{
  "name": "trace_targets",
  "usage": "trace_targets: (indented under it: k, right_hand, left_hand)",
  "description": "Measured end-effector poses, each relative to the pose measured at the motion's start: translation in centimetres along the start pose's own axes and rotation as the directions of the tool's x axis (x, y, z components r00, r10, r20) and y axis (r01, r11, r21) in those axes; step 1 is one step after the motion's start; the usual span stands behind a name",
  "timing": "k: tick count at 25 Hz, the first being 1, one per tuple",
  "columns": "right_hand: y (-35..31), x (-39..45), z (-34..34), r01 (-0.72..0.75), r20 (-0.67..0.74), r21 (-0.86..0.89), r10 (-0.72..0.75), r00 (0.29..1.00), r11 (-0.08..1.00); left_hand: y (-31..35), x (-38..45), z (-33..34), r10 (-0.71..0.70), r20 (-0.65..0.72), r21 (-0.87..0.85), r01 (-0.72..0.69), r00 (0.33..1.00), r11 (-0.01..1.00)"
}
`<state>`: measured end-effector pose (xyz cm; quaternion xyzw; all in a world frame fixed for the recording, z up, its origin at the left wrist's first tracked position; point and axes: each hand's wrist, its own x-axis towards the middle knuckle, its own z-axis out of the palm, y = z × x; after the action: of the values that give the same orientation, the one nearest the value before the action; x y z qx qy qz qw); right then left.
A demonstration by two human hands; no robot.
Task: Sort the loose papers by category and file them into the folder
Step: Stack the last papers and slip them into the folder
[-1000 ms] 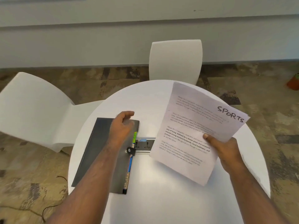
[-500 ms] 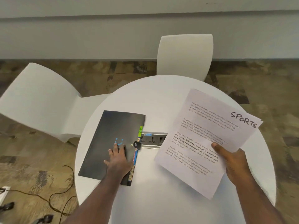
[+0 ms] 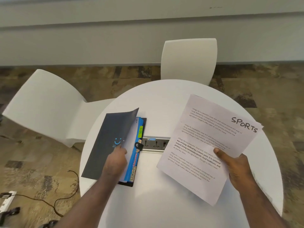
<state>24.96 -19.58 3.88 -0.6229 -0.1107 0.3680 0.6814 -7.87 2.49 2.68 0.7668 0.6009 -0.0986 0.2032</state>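
A dark folder (image 3: pixel 108 137) lies on the left half of the round white table (image 3: pixel 156 102). My left hand (image 3: pixel 116 160) grips the front cover's right edge and holds it lifted. Under the cover show blue dividers with coloured tabs, among them a green tab (image 3: pixel 140 131) marked HR and a lower tab (image 3: pixel 132 174) marked SPORTS. My right hand (image 3: pixel 236 168) holds a thin stack of printed sheets (image 3: pixel 205 145) above the table's right side, thumb on top. The top sheet has SPORTS handwritten in its upper right corner.
A socket strip (image 3: pixel 155 143) is set into the table's middle, between folder and sheets. One white chair (image 3: pixel 189 60) stands behind the table and another white chair (image 3: pixel 44 106) to the left. A black cable (image 3: pixel 54 203) and a power strip (image 3: pixel 7 199) lie on the floor at lower left.
My left hand slid from the folder's upper edge down the closed cover, then took its right edge and raised it, baring the dividers. The sheets stayed in my right hand.
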Motion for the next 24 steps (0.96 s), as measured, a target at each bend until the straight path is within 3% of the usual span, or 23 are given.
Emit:
trace_targets:
  k: [2,4,8,13,16,20,24]
  right_hand:
    - [0.0,0.2,0.7,-0.004,0.013,0.010,0.004,1.000,1.000]
    - [0.1,0.3,1.5,-0.003,0.037,0.014,0.003,0.999,1.000]
    - [0.4,0.3,3.1,0.005,0.081,0.011,-0.005,0.997,1.000]
    - [0.5,0.4,3.6,0.010,0.078,-0.003,-0.010,0.997,1.000]
    - [0.6,0.3,3.4,0.007,0.059,-0.008,-0.006,0.998,1.000]
    - [0.6,0.4,3.1,-0.010,0.041,-0.007,0.010,0.999,1.000]
    - [0.6,0.5,3.2,-0.005,0.043,-0.012,0.006,0.999,1.000]
  left_hand:
    - [-0.5,-0.6,-1.7,-0.024,-0.154,-0.071,0.013,0.988,0.997]
    - [-0.9,-1.1,-2.8,0.022,-0.238,-0.020,-0.027,0.971,0.999]
    - [-1.3,-1.3,-3.7,-0.027,-0.131,0.111,0.042,0.991,0.993]
    - [-1.8,-1.3,-3.9,0.018,-0.308,0.070,0.004,0.951,0.998]
    - [-2.1,-1.0,-5.0,0.071,-0.265,-0.002,-0.074,0.962,0.997]
    - [-1.7,-0.2,-6.2,0.009,-0.162,0.073,0.003,0.987,0.997]
    - [-0.7,-0.5,-6.5,-0.024,-0.191,0.160,0.055,0.981,0.986]
